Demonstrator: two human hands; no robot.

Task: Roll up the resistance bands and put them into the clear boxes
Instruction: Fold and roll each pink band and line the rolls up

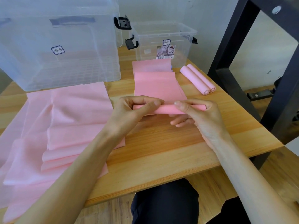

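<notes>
2 hands, left point(129, 109) and right point(196, 113), grip a partly rolled pink resistance band point(159, 88) on the wooden desk point(161, 151), before the small clear plastic box point(163, 41); 2 finished pink rolls point(197, 80) lie right.

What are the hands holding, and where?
Both hands, left and right, grip the rolled end of one pink band, fingers curled round it.

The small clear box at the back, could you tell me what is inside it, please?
The small clear box looks empty through its walls: no rolls inside. The two finished rolls lie on the table beside it. The pink band hides its lower front.
</notes>
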